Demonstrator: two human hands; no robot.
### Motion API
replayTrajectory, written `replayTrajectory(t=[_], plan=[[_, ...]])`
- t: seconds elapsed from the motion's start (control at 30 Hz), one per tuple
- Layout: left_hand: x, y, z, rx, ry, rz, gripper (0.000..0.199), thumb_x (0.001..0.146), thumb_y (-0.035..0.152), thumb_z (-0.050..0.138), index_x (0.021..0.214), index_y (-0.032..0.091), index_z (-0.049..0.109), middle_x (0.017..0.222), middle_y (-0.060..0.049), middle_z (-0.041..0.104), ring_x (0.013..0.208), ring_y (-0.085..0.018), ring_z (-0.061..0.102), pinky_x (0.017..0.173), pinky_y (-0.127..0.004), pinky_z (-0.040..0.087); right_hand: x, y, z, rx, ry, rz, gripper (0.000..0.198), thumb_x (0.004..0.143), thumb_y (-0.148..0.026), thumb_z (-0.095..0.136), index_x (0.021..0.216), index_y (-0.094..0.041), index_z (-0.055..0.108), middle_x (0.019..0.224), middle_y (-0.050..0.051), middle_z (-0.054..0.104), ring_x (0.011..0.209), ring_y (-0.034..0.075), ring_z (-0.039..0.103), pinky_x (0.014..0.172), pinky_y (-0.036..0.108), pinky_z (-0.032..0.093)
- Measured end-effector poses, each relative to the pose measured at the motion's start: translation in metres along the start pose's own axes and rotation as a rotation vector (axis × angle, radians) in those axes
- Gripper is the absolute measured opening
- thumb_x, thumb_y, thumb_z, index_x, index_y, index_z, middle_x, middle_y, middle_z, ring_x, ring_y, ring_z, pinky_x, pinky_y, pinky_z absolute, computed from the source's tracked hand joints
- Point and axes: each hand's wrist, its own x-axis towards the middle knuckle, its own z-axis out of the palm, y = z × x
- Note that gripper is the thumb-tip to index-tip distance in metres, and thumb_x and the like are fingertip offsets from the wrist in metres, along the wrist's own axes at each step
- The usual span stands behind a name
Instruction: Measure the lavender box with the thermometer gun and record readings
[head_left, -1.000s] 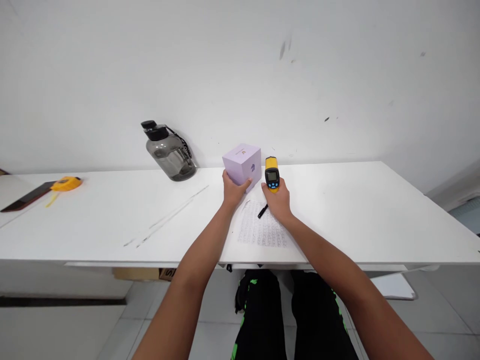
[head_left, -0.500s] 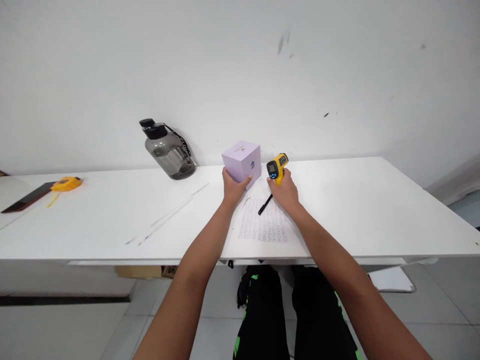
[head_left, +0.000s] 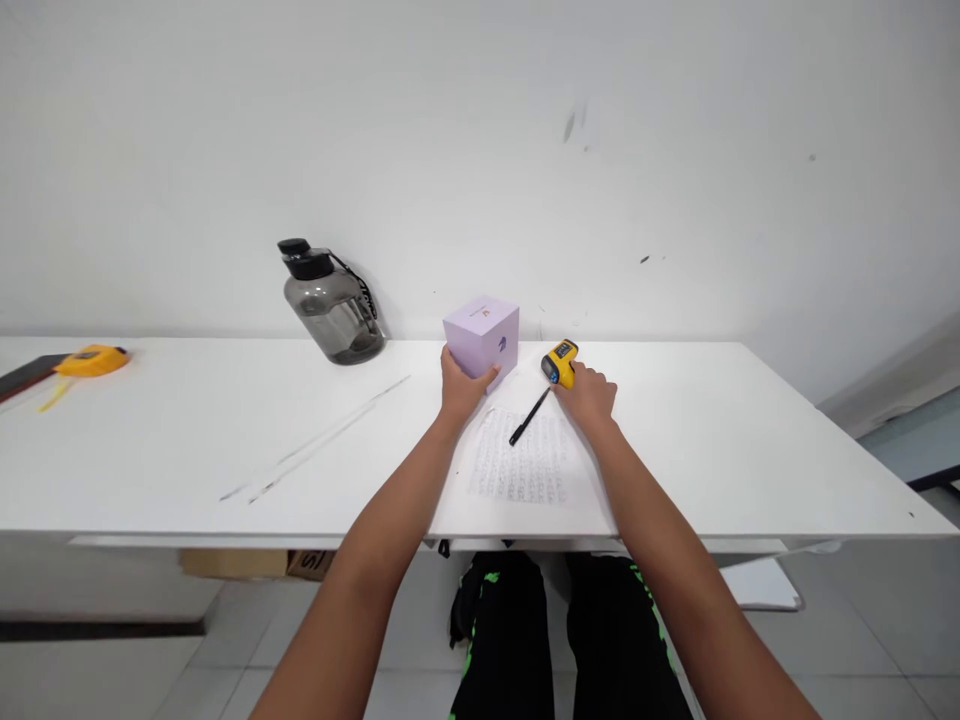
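Note:
A pale purple box (head_left: 487, 340) stands on the table against the wall side, its lid and two side faces showing. My left hand (head_left: 461, 385) grips its lower part, with the thumb on the right face and the fingers round the left. To the right, a yellow and black infrared thermometer (head_left: 560, 364) has its handle in my right hand (head_left: 589, 395), whose fingers are curled. Its screen is tilted and partly turned away; the handle is mostly hidden. Between my hands a black pen (head_left: 529, 417) lies slantwise on a sheet of paper (head_left: 517, 480) covered in handwriting.
On the left, a grey see-through water bottle (head_left: 334, 310) with a black cap stands near the wall (head_left: 480, 150). Farther left on the white table (head_left: 315, 420) lie a yellow tape measure (head_left: 94, 361) and a dark flat piece (head_left: 30, 374). Cardboard (head_left: 232, 563) shows beneath the table.
My right hand has lowered the thermometer and tipped it, so its screen shows less. My left hand stays on the box. The whole view has shifted slightly.

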Motion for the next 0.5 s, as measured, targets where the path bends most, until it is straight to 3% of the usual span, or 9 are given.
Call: replayTrajectory(t=[0.5], plan=[[0.006,-0.013,0.0,0.115,0.011,0.034,0.11,0.065,0.043,0.087,0.152,0.021,0.023,0.154,-0.02,0.04,0.145,-0.034,0.04,0.117,-0.05,0.039,0.003,-0.01,0.014,-0.008,0.075,0.007,0.061,0.095,-0.046,0.053,0.144,-0.009,0.051,0.135,0.022,0.059,0.126,0.034,0.051,0.1,0.045,0.037]])
